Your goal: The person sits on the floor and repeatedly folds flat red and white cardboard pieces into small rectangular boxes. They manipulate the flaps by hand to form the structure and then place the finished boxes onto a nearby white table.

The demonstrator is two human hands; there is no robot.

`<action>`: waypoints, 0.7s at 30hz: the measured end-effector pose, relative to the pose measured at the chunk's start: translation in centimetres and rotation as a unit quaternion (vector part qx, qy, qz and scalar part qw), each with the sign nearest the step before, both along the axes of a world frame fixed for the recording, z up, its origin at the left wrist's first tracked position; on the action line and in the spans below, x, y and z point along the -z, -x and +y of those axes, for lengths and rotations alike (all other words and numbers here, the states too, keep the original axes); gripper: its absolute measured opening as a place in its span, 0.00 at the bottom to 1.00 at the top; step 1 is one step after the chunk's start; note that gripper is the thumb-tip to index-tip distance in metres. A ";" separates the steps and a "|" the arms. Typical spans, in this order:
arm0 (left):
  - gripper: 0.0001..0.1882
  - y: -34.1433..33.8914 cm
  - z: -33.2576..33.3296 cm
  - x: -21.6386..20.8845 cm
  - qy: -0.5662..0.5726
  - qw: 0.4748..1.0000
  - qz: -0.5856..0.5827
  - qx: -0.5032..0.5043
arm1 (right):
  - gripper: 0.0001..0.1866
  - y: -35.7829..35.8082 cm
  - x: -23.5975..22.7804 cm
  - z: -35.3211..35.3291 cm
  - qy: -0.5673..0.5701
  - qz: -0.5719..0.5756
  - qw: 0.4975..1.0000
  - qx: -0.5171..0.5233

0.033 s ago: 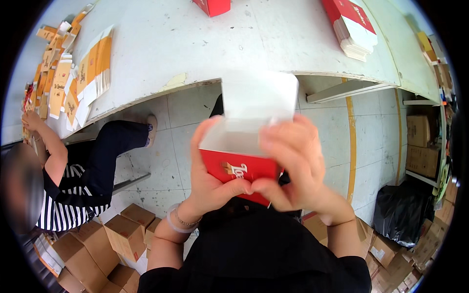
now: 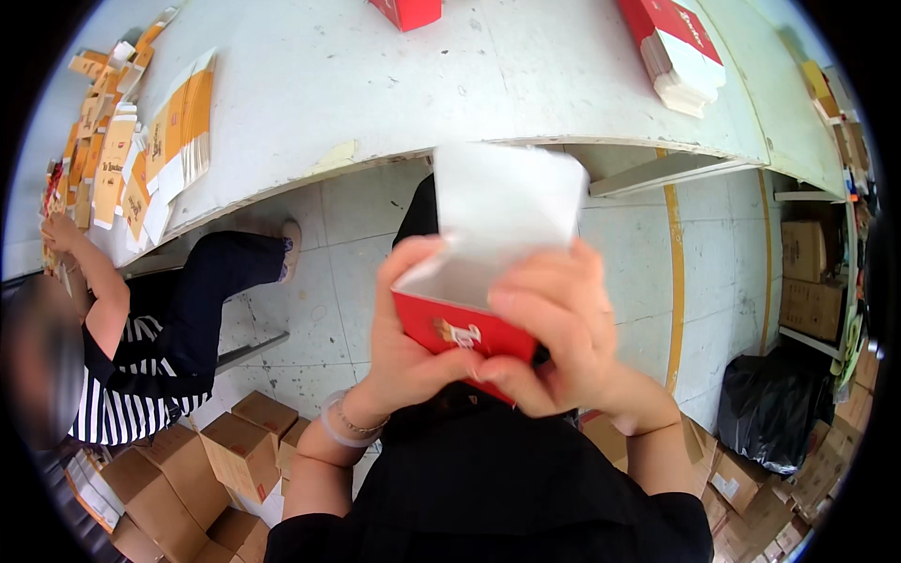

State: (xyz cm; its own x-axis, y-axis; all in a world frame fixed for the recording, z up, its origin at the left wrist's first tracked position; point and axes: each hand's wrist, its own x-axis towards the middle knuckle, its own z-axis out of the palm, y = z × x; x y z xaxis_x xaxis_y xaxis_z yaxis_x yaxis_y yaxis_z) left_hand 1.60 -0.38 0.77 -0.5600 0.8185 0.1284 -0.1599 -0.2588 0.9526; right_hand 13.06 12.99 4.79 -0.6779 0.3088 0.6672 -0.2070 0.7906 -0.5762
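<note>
A red carton [image 2: 439,324] with a white inside is held up in front of my body, below the table's near edge. Its top is open, and a white lid flap [image 2: 507,192] stands up at the far side, slightly blurred. My left hand [image 2: 399,324] grips the carton's left side, thumb across the red front. My right hand [image 2: 558,328] wraps round the right side; its fingers bend over the open top and its thumb lies low on the front. Both thumbs nearly meet there. The carton's underside is hidden.
On the white table [image 2: 413,103] are a stack of flat red cartons [image 2: 680,56], another red box [image 2: 410,11] and yellow-orange cartons [image 2: 178,131]. A person [image 2: 141,357] sits at left. Brown cardboard boxes [image 2: 178,469] and a black plastic bag [image 2: 774,413] stand on the floor.
The carton and its raised flap have shifted slightly to the right and tilted a little. My right fingers have moved slightly down and left over its opening.
</note>
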 end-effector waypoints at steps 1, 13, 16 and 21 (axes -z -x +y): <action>0.49 0.0 0.0 0.5 -0.024 0.999 0.023 0.022 | 0.21 -0.8 0.7 -0.6 0.077 -0.020 0.996 -0.036; 0.56 2.3 0.2 0.5 0.114 0.947 0.300 0.019 | 0.20 -0.4 0.2 2.6 0.462 -0.133 0.863 -0.156; 0.63 2.0 0.2 0.3 0.118 0.965 0.233 0.022 | 0.17 -0.2 0.1 1.6 0.294 -0.166 0.938 -0.078; 0.64 2.0 0.5 -0.2 0.143 0.960 0.239 0.021 | 0.25 -0.3 1.1 1.8 0.151 -0.180 0.968 -0.089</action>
